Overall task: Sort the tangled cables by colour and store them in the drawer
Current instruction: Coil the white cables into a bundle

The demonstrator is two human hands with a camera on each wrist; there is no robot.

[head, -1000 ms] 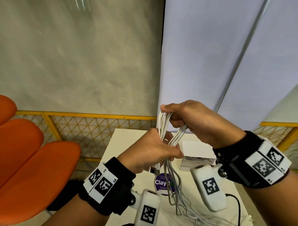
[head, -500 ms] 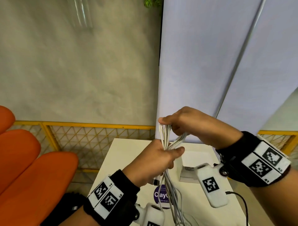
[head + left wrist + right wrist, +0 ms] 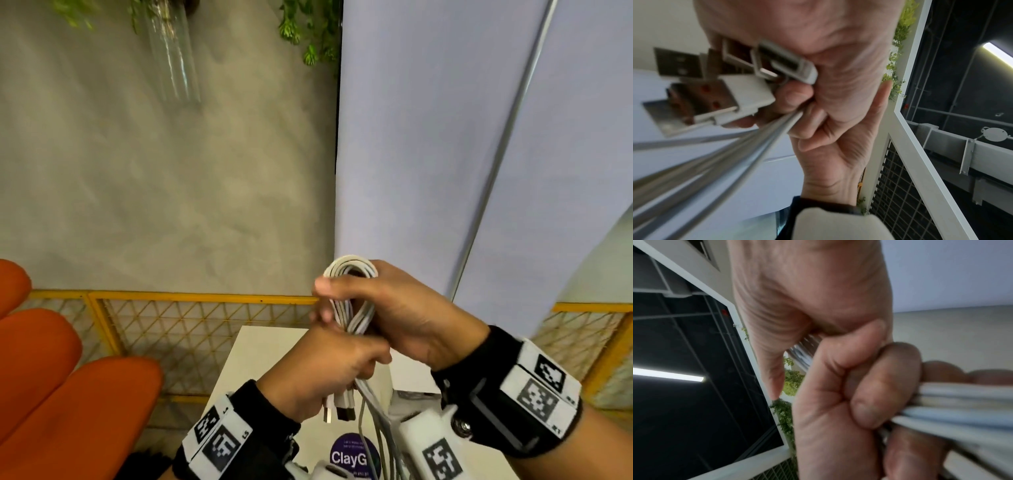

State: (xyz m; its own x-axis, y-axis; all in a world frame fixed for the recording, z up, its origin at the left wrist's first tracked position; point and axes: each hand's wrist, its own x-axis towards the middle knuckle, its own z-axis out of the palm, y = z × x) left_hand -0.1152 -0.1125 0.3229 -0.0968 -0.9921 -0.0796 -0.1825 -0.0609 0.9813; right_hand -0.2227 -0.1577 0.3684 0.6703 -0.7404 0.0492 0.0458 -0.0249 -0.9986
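Note:
A bundle of white cables (image 3: 352,301) is held up in front of me by both hands. My right hand (image 3: 387,308) grips the folded loop at the top, thumb across the front. Just below, my left hand (image 3: 329,373) grips the same bundle, and several USB plugs (image 3: 339,409) stick out under its fist. The plugs (image 3: 719,84) fill the left wrist view, with cable strands (image 3: 715,157) running off toward the camera. In the right wrist view my fingers (image 3: 865,386) curl round the white strands (image 3: 962,407). The loose cable tails (image 3: 376,442) hang to the white table (image 3: 246,370). No drawer is in view.
A purple round "ClayG" lid (image 3: 354,457) lies on the table below my hands, and a white box (image 3: 407,383) stands behind my right wrist. Orange seat cushions (image 3: 68,394) are at the left. A yellow mesh fence (image 3: 178,329) runs behind the table.
Both hands have risen in front of the wall. The cables at the top, straight before, are now folded over into a loop in my right hand. The left hand still grips below.

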